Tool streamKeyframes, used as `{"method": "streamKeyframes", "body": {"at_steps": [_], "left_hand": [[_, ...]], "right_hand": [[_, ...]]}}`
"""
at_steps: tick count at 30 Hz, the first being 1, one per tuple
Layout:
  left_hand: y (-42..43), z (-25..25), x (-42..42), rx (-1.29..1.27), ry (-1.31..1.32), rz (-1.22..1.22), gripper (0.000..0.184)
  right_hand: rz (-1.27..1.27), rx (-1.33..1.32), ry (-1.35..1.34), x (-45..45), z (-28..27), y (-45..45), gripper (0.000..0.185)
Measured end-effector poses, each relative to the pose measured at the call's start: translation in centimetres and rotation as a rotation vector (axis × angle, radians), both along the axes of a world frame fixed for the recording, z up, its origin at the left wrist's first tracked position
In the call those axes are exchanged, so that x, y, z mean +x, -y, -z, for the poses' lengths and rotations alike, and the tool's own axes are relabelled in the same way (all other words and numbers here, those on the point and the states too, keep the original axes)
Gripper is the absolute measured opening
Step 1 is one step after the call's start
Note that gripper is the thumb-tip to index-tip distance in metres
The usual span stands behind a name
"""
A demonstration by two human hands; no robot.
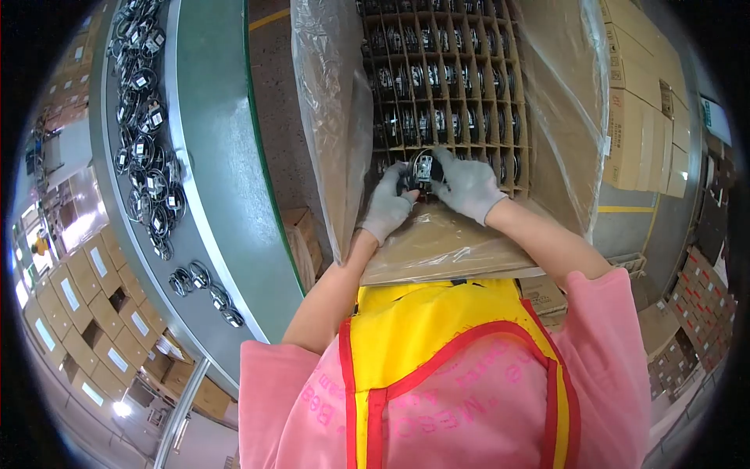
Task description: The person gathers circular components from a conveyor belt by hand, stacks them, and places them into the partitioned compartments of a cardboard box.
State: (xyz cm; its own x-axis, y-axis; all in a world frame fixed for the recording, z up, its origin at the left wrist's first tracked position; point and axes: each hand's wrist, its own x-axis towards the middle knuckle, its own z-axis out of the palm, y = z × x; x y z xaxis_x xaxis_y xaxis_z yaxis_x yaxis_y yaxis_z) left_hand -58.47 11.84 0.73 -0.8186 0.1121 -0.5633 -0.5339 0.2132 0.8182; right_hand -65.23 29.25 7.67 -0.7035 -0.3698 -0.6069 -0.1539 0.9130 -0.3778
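Observation:
At the near end of a divided carton, my right hand, in a pale glove, has its fingers closed on a coiled black cable with a silvery metal piece. From the other side, my left hand, also gloved, closes on the dark edge of the same coil. The coil is over the nearest row of slots. Cardboard dividers split the carton into narrow cells, and similar coils stand upright in them. My fingers hide part of the coil and the cells beneath.
Clear plastic lining hangs over the carton's sides, and a cardboard flap lies nearest my body. Left of it runs a green-edged bench, then a grey conveyor carrying a long pile of coils. Stacked cartons stand right.

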Motion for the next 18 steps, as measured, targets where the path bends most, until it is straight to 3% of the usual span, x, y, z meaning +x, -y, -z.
{"method": "streamKeyframes", "body": {"at_steps": [1,4,6,8,12,15,18], "left_hand": [[0.0,0.1,0.1,0.011,-0.008,-0.002,0.047],[0.0,0.2,0.0,0.013,-0.102,-0.004,0.043],[0.1,0.1,0.1,-0.032,-0.251,0.000,0.040],[0.1,-1.1,-0.4,-0.007,-0.172,-0.055,0.037],[-0.1,-0.8,-0.3,0.053,-0.123,-0.139,0.034],[0.2,1.1,0.3,-0.014,-0.291,-0.020,0.034],[0.4,1.4,0.6,-0.189,-0.334,0.088,0.031]], "right_hand": [[-0.094,0.009,-0.056,0.4,0.0,0.3,0.073],[-0.185,0.142,-0.003,0.3,0.2,2.0,0.083],[-0.136,0.051,-0.078,0.7,1.4,1.7,0.076],[-0.048,-0.063,-0.130,1.1,2.3,0.8,0.073],[0.362,-0.322,-0.037,1.3,2.4,-2.1,0.054],[0.758,-0.507,0.271,1.1,2.1,-2.9,0.046],[0.908,-0.537,0.350,1.1,1.9,-2.6,0.042]]}}
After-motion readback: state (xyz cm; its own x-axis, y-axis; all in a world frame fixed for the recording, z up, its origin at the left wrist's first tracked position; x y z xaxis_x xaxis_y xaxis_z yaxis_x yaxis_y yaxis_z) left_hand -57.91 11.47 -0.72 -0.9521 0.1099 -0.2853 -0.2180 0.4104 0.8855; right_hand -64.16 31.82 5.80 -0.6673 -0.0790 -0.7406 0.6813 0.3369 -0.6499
